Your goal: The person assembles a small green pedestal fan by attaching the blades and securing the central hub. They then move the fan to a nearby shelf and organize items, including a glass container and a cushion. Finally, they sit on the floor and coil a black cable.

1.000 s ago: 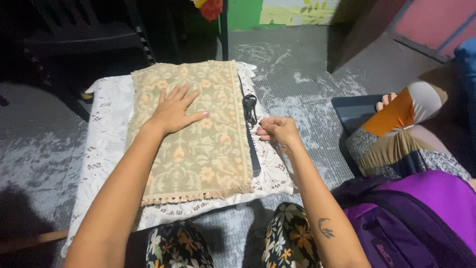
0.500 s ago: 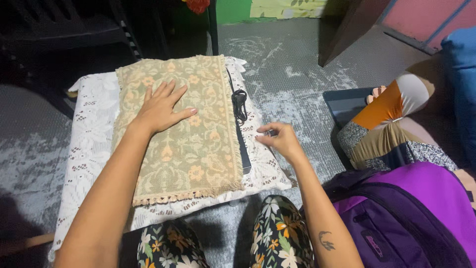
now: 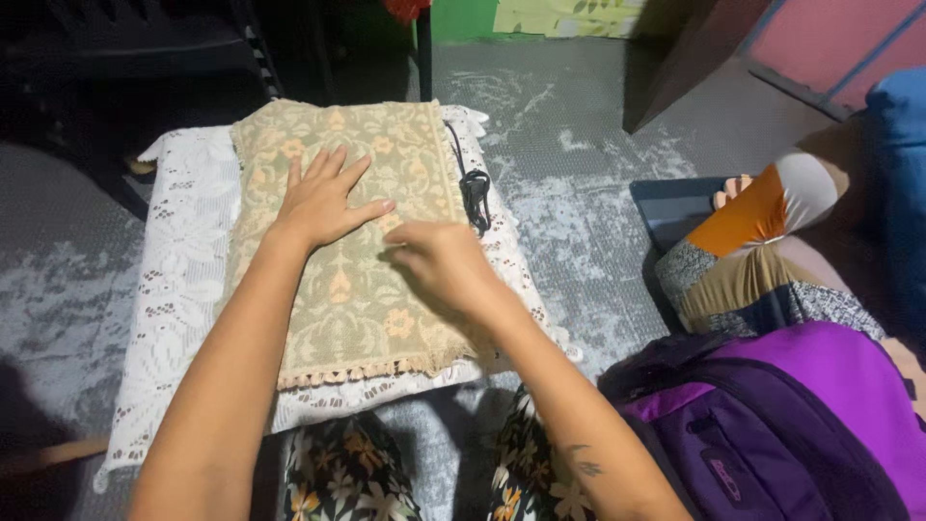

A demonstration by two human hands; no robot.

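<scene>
On the low lace-covered surface in front of me lies a folded floral cloth [image 3: 357, 260], beige-green with orange flowers and a tasselled fringe along its near edge. Its long axis runs near to far, away from my knees, and it sits on a white lace cover [image 3: 183, 280] that shows all round it, widest on the left.

My left hand [image 3: 323, 203] rests flat on the far half of the cloth, fingers spread and palm down, pressing rather than pinching. My right hand [image 3: 439, 260] hovers over the cloth's right half, just near-right of the left — it is blurred, fingers loosely curled downward, and I cannot tell whether it touches or grips the fabric. So the left is the hand plainly on the cloth; the right is nearer to the cloth's right edge and its near fringe.

Just beside that right edge, on the lace, lies a thin black cord [image 3: 473, 188], running near to far with a small knot or clasp partway along.

Around this is a grey mottled floor [image 3: 569, 222]. To the right sits another person — a patchwork sleeve [image 3: 762, 212] of orange, white and grey — with a purple backpack [image 3: 772, 425] at the near right. Dark chair legs stand far left, and my floral trousers [image 3: 338, 473] show at the near edge.
</scene>
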